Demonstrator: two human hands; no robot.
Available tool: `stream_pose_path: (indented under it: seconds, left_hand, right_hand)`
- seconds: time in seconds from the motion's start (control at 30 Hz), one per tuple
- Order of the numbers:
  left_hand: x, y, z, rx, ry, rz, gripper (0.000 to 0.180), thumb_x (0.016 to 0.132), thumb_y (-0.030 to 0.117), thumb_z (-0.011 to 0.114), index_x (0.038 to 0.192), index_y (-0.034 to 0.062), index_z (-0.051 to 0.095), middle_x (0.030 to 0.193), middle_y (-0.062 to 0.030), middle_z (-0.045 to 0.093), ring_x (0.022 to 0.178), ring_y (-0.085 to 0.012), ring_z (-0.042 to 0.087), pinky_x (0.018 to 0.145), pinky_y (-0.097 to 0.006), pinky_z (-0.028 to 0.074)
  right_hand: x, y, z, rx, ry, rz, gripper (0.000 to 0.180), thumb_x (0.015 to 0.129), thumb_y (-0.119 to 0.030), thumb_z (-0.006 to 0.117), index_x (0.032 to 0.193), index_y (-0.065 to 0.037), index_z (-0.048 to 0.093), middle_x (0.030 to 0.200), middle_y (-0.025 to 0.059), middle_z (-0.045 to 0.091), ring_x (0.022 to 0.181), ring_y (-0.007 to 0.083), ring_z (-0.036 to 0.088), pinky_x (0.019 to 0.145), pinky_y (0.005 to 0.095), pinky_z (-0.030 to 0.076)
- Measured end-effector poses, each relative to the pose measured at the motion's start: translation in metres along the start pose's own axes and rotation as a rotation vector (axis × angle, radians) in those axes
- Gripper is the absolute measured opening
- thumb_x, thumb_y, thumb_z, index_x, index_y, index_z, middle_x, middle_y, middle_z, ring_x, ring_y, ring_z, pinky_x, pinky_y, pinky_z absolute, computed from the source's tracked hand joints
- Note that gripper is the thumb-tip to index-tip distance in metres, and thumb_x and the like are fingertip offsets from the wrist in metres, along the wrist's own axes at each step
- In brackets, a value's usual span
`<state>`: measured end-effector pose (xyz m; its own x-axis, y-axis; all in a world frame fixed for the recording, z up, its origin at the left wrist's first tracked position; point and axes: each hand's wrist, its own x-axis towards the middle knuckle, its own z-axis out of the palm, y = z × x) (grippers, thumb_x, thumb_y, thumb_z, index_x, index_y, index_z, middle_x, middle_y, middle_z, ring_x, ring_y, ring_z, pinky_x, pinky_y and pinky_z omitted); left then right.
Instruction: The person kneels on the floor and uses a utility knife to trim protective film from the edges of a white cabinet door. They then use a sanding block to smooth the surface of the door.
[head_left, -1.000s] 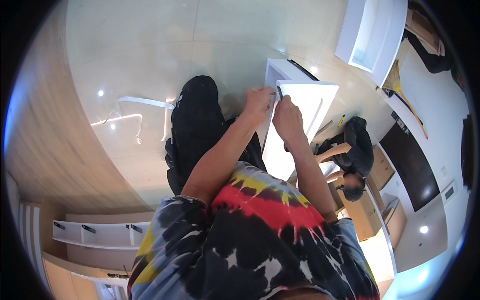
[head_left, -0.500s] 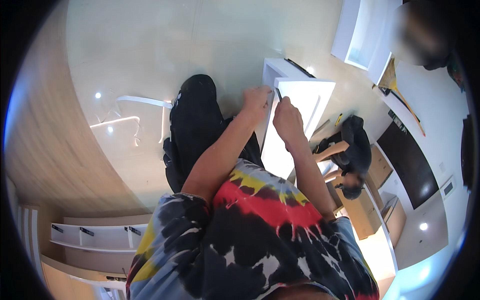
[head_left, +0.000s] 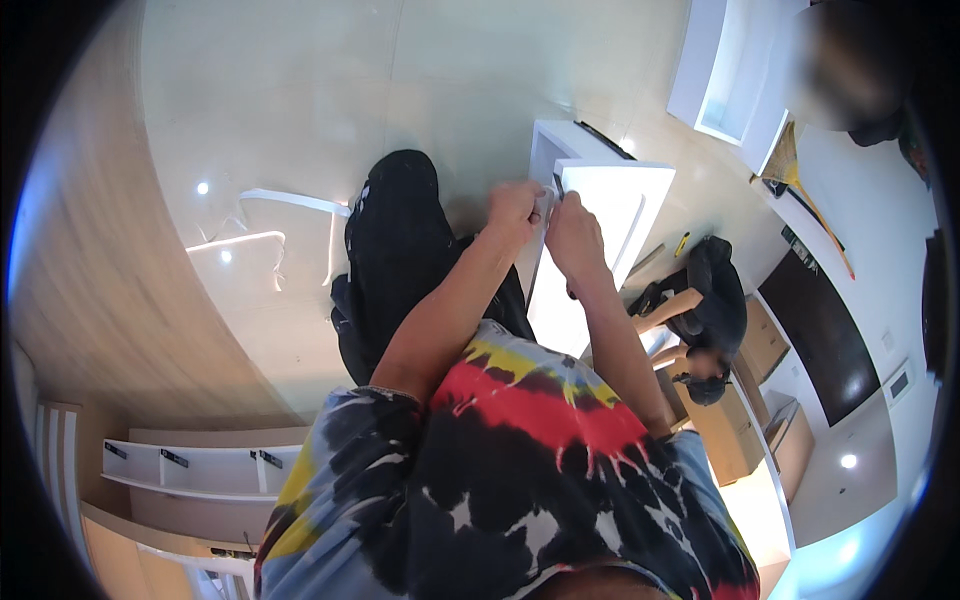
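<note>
A white drawer-like box (head_left: pixel 625 195) stands on the floor ahead of my knees, with a dark slide rail (head_left: pixel 607 140) along its far edge. Both my hands are at its near left corner. My right hand (head_left: pixel 575 240) is closed around a thin dark tool (head_left: pixel 559 184), whose tip points up at the corner; its exact kind is too small to make out. Just left of it, my left hand (head_left: pixel 513 208) is closed in a pinch against the box's edge. What lies between its fingers is hidden.
White strips (head_left: pixel 290 200) lie on the floor to the left, by a wood-grain panel (head_left: pixel 150 250). At right a person in dark clothes (head_left: pixel 715 300) crouches beside cardboard-brown boxes (head_left: pixel 730 440). A broom (head_left: pixel 790 170) and another white cabinet (head_left: pixel 735 70) are at the upper right.
The whole view has shifted slightly. My hands stay at the box's corner, with the left one turned a little and its fingers curled more.
</note>
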<state>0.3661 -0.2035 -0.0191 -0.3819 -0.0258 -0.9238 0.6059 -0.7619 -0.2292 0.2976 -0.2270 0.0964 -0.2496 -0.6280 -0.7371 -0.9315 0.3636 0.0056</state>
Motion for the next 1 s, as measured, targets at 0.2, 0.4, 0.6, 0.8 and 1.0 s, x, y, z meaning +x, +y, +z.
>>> stream_pose_path:
  seconds: [0.2, 0.4, 0.6, 0.8, 1.0]
  left_hand:
    - [-0.009, 0.006, 0.002, -0.002, 0.028, -0.009, 0.013, 0.083, -0.001, 0.066, 0.074, 0.0043, 0.058, 0.064, -0.0013, 0.049, 0.052, -0.0110, 0.044, 0.045, -0.028, 0.030]
    - [-0.005, 0.000, -0.004, -0.035, 0.031, -0.020, 0.014, 0.080, -0.004, 0.066, 0.073, 0.0015, 0.054, 0.062, -0.0053, 0.046, 0.051, -0.0149, 0.045, 0.043, -0.032, 0.031]
    - [0.000, -0.003, -0.007, 0.036, 0.056, -0.058, 0.007, 0.083, -0.003, 0.065, 0.080, 0.0002, 0.059, 0.066, -0.0061, 0.049, 0.052, -0.0157, 0.048, 0.044, -0.033, 0.036]
    - [-0.007, -0.004, -0.012, 0.145, -0.080, -0.039, 0.012, 0.095, 0.014, 0.060, 0.099, 0.0039, 0.065, 0.080, -0.0033, 0.058, 0.069, -0.0168, 0.059, 0.060, -0.034, 0.048]
    - [-0.035, 0.005, -0.038, 0.429, -0.133, 0.006, 0.038, 0.101, 0.036, 0.053, 0.116, 0.0020, 0.061, 0.094, -0.0051, 0.062, 0.082, -0.0178, 0.062, 0.077, -0.033, 0.050]
  right_hand:
    - [-0.016, 0.006, 0.000, 0.034, 0.003, -0.022, 0.019, 0.098, -0.013, 0.045, 0.091, 0.005, 0.049, 0.074, 0.0329, 0.063, 0.074, 0.0502, 0.064, 0.070, 0.0567, 0.050]
    - [-0.007, 0.004, 0.014, -0.020, 0.026, -0.008, 0.018, 0.097, -0.012, 0.046, 0.091, 0.004, 0.050, 0.073, 0.0300, 0.064, 0.074, 0.0480, 0.066, 0.069, 0.0548, 0.052]
    - [-0.002, 0.005, 0.017, -0.001, 0.028, -0.025, 0.018, 0.097, -0.012, 0.048, 0.092, 0.005, 0.050, 0.074, 0.0302, 0.064, 0.075, 0.0480, 0.066, 0.067, 0.0536, 0.053]
    - [-0.027, 0.010, -0.004, 0.183, 0.115, -0.014, 0.019, 0.097, -0.016, 0.052, 0.097, 0.003, 0.050, 0.073, 0.0268, 0.064, 0.071, 0.0446, 0.066, 0.060, 0.0530, 0.050]
    - [-0.076, 0.058, 0.031, 0.623, 0.259, 0.280, 0.018, 0.093, -0.011, 0.058, 0.108, -0.001, 0.058, 0.067, 0.0158, 0.060, 0.057, 0.0280, 0.062, 0.056, 0.0379, 0.046]
